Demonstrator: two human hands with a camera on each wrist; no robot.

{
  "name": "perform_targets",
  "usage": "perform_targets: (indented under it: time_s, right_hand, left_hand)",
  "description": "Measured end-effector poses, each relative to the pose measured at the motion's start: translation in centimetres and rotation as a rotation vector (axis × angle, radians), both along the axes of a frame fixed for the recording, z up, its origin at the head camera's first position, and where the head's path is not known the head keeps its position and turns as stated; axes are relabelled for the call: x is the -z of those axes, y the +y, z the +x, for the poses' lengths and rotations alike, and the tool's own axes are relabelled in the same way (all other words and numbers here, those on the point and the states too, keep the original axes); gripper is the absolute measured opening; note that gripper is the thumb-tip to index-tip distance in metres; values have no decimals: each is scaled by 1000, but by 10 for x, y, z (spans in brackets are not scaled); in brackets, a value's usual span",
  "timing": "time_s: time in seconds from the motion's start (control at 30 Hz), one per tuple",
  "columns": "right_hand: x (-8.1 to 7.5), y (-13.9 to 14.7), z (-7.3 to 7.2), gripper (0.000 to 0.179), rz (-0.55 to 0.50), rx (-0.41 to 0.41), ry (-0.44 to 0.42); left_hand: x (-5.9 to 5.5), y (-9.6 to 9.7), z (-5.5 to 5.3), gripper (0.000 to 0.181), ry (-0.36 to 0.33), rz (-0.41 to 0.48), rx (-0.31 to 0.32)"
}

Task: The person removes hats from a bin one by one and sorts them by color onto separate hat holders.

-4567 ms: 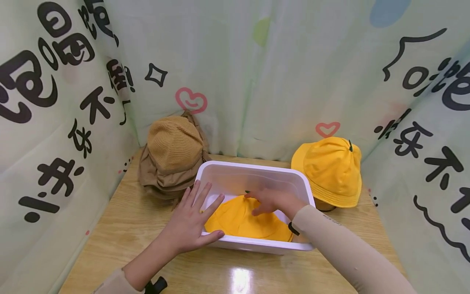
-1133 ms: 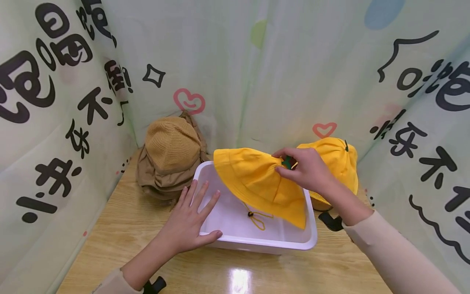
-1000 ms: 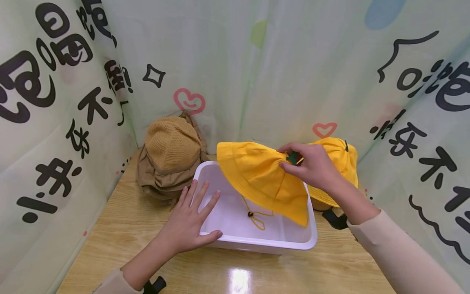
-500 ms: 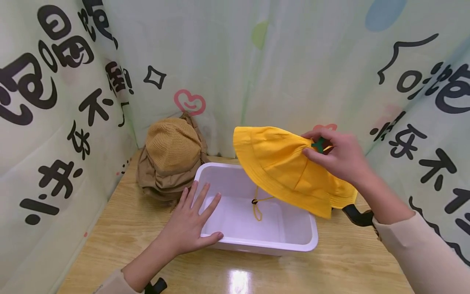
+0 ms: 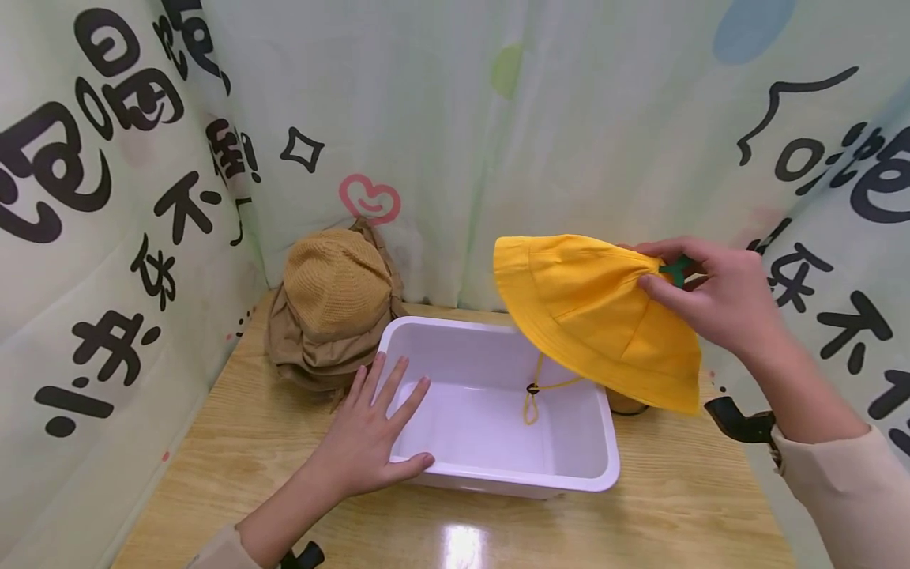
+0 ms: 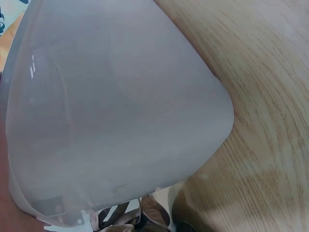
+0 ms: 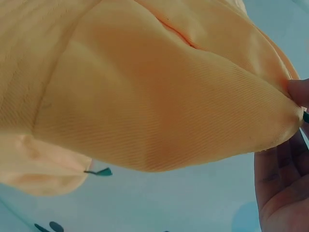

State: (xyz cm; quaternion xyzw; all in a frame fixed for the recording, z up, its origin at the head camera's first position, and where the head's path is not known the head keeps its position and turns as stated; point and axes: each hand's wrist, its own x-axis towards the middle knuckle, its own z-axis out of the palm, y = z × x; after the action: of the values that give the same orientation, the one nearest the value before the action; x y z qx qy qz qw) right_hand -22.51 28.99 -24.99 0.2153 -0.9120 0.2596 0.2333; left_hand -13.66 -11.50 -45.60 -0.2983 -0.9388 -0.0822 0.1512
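Note:
My right hand [image 5: 732, 300] pinches a yellow bucket hat [image 5: 597, 308] at the crown, beside its green leaf tip. The hat hangs above the bin's right end, with its chin cord [image 5: 532, 389] dangling over the bin. In the right wrist view the hat's cloth [image 7: 145, 101] fills much of the frame, and a second yellow hat [image 7: 46, 169] with a green tip shows behind it. My left hand [image 5: 362, 442] lies with spread, straight fingers on the near left corner of the white plastic bin [image 5: 512, 477]. No hat lies inside the bin.
Brown and tan hats [image 5: 337, 276] are stacked at the back left, close against the bin. A brown item [image 5: 626, 403] peeks out under the held hat at the right. Printed curtains [image 5: 455, 158] enclose the wooden table [image 5: 284, 427] on the back and both sides.
My right hand has taken the yellow hat from inside the bin, lifted it and carried it right, so it now covers the other yellow hat in the head view. The left hand has stayed put.

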Motion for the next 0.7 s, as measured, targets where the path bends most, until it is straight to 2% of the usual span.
perform_targets:
  time_s: [0.33,0.7]
  right_hand:
    - [-7,22,8,34,-29,147,-55]
    - [2,52,12,36,-14,276,-92]
  left_hand:
    - [1,0,0,93,-8,2,1]
    - [2,0,0,94,6,10,4]
